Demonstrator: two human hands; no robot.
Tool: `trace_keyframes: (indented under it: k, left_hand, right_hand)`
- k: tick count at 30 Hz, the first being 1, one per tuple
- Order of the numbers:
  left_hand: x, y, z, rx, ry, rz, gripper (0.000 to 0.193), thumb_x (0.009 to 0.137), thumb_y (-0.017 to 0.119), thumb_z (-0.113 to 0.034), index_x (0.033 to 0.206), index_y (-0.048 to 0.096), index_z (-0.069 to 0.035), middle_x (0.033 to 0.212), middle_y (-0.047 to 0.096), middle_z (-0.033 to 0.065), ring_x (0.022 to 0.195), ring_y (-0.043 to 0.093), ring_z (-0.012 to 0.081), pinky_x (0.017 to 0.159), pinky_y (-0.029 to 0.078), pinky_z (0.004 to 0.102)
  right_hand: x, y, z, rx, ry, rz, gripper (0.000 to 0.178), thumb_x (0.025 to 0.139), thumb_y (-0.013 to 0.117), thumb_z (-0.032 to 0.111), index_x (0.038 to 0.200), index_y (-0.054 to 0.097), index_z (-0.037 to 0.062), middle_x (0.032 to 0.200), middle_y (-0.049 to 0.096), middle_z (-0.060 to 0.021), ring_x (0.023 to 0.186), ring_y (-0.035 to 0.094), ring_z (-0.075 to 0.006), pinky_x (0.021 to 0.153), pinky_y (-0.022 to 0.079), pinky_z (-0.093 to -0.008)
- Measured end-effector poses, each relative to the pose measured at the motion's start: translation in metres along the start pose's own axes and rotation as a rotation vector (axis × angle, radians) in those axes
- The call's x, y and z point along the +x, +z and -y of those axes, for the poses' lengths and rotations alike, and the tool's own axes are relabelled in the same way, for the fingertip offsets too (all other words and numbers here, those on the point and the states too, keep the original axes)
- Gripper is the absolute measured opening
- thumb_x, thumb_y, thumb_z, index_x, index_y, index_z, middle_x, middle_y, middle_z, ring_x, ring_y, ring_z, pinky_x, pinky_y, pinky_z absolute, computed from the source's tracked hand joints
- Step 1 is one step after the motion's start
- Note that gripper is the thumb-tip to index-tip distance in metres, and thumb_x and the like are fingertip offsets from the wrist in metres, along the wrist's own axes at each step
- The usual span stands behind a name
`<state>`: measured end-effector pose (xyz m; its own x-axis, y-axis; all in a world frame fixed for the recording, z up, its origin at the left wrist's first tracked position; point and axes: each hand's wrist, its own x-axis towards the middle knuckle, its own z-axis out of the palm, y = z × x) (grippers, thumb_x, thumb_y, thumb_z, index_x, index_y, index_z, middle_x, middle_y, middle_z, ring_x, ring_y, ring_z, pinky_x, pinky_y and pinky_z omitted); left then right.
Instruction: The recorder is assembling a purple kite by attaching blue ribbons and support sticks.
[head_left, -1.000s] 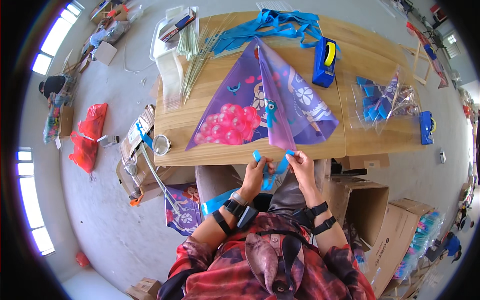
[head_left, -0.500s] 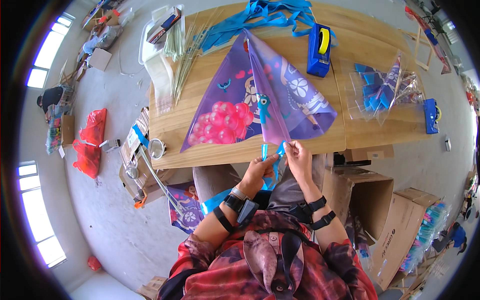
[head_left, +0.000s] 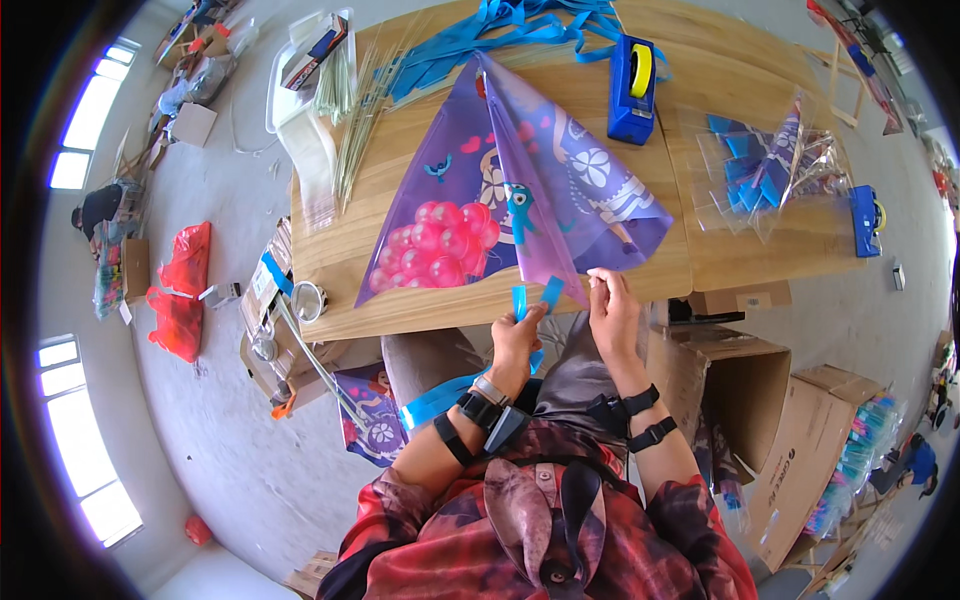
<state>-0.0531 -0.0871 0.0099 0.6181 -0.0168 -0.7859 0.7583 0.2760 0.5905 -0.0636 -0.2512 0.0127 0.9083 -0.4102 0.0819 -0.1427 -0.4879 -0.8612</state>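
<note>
A purple triangular kite [head_left: 425,200] with a pink balloon print lies on the table in front of me, its lower tip by the near edge. Just off that edge, my left hand [head_left: 513,345] is closed around a blue ribbon [head_left: 550,292], whose two short ends stick up from the fingers. Beside the kite's lower tip, my right hand [head_left: 613,315] is raised with thumb and forefinger pinched together. Whatever those fingertips hold, if anything, is too small to make out. More of the blue ribbon hangs across my lap.
A blue tape dispenser [head_left: 632,90] with yellow core stands right of the kite. Thin sticks [head_left: 370,135], a white tray [head_left: 283,65] and blue ribbons [head_left: 450,60] lie toward the back. Clear-wrapped pieces [head_left: 765,180] are at right, cardboard boxes [head_left: 740,390] below.
My right hand has come away from the ribbon to the right and slightly up. The ribbon's ends now stand apart above my left hand, which keeps its hold.
</note>
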Motion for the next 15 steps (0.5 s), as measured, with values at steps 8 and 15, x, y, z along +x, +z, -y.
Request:
trace_keyframes:
  k: [8,15]
  left_hand:
    - [0.005,0.0,0.005,0.055,0.016,-0.021,0.024,0.089,0.08,-0.025,0.092,0.073,-0.002,0.062,0.047,-0.0054,0.047,0.042,0.0064,0.044,0.034,0.0262]
    - [0.005,0.002,0.004,0.086,0.003,-0.033,0.021,0.09,0.08,-0.024,0.092,0.074,-0.004,0.062,0.048,-0.0055,0.047,0.042,0.0065,0.045,0.033,0.0265]
  right_hand:
    - [-0.006,-0.004,-0.003,-0.206,-0.273,0.078,0.025,0.093,0.063,0.001,0.116,0.069,0.0067,0.109,0.066,-0.0096,0.103,0.062,-0.0324,0.091,0.05,-0.0428]
    - [-0.011,-0.001,-0.012,-0.391,-0.396,0.221,0.041,0.086,0.065,0.005,0.125,0.071,0.0119,0.115,0.064,-0.0075,0.107,0.062,-0.0272,0.093,0.048,-0.0434]
